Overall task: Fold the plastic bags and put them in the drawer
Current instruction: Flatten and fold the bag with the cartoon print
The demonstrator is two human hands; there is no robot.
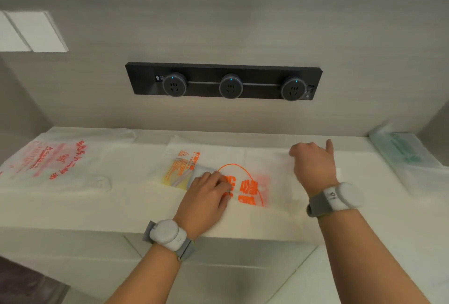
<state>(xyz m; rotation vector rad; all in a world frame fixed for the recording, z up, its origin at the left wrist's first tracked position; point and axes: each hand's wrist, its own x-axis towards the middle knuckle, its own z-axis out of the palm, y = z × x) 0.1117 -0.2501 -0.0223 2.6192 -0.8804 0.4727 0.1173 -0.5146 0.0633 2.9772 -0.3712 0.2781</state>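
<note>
Under the left hand (206, 196), a white bag with orange print (267, 160) lies spread on the counter (121, 211), the fingers flat and pressing its middle. Beyond and to the right of that palm, the right hand (311, 160) sits at the bag's far edge with its fingers curled and thumb raised; I cannot tell whether it pinches the film. Well left of both hands lies a red-printed bag (56, 158), and well right of them a green bag (403, 150).

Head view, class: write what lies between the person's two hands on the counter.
Between the left hand and right hand lies the white plastic bag with its orange print, seen in the head view.
</note>
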